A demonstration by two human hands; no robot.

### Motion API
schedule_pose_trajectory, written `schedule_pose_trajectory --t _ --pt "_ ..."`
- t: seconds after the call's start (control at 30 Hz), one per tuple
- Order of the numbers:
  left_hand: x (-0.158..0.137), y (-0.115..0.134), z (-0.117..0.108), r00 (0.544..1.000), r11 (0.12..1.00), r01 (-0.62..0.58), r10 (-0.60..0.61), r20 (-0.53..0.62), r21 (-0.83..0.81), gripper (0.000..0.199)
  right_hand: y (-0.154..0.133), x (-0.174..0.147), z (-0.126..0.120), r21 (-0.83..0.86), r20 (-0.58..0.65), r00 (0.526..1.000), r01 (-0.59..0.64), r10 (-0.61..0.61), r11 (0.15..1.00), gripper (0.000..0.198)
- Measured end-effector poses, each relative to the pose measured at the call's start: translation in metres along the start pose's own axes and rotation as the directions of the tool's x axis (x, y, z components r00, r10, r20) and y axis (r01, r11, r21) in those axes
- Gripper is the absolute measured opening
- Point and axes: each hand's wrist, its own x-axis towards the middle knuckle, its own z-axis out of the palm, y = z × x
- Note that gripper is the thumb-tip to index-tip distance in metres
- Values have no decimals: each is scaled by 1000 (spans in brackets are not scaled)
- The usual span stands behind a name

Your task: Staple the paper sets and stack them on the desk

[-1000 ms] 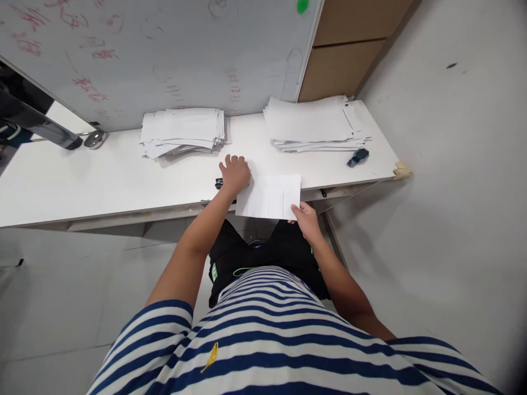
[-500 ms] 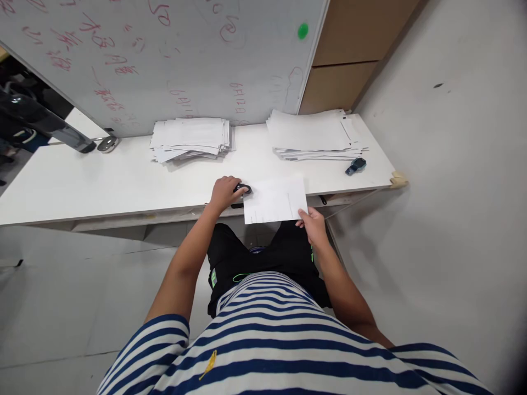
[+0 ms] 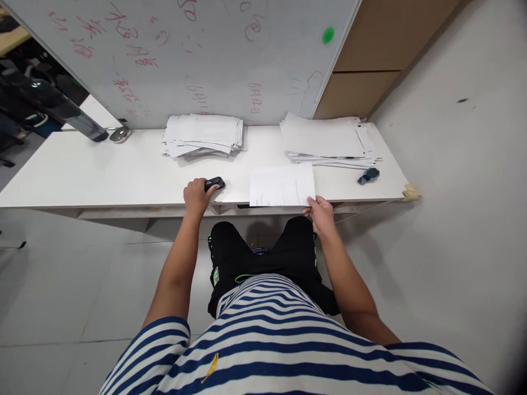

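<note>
Left hand [image 3: 195, 196] on black object [image 3: 214, 183], right hand [image 3: 321, 215] on white sheet [image 3: 282, 185]

Left hand was curled around black object's left end, near desk [image 3: 102, 175] edge. Right hand, fingers nearly together, pinched white sheet's near right corner; sheet was at near edge, right of black object. Left stack [image 3: 203, 131] and right stack [image 3: 325, 137] sat far side.

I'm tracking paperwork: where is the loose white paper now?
In the head view, the white paper is at the front edge of the desk, slightly right of centre, nearer than the right paper stack, held by the right hand.
</note>
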Motion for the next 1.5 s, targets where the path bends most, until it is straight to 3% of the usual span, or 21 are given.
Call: schedule_pose_trajectory --t 0.27,0.4,0.5,0.57,0.63,0.7,0.77,0.87,0.93,1.17,1.5 --pt "-8 0 7 998 998 15 -18 -52 -58 39 -7 42 96 36 138 990 -48 42 998 33" --pt "-8 1 10 998 995 38 -42 -50 -93 43 -2 62 111 -74 105 993 -44 51 996 30" --pt "-8 -1 12 998 994 41 -47 -53 -106 45 -4 78 108 -297 53 998 -7 24 955 35" --pt "-8 -2 14 997 993 42 -48 -60 -107 46 -7 82 106 -553 42 994 109 -104 826 45" --pt "-8 -3 16 997 994 38 -45 -66 -106 46 -8 81 106 -772 84 953 247 -291 586 58" --pt "-8 -5 18 996 993 30 -39 -75 -113 47 -4 76 112 -867 222 896 362 -385 342 66" --pt "-7 -6 21 995 991 18 -30 -93 -130 47 2 72 119 -866 393 862 464 -319 187 63" --pt "-6 -8 24 991 989 3 -23 -134 -147 46 10 66 125 -849 505 849 521 -155 87 57" --pt "-5 -9 25 987 988 -4 -21 -158 -156 45 12 60 122 -867 487 865 496 -118 56 57" --pt "-5 -8 26 975 992 -23 -5 -224 -123 42 15 37 103 -889 449 877 457 -173 8 56" --pt "-3 -8 23 977 995 -9 -13 -215 -100 42 19 34 111 -894 423 871 446 -248 43 54"
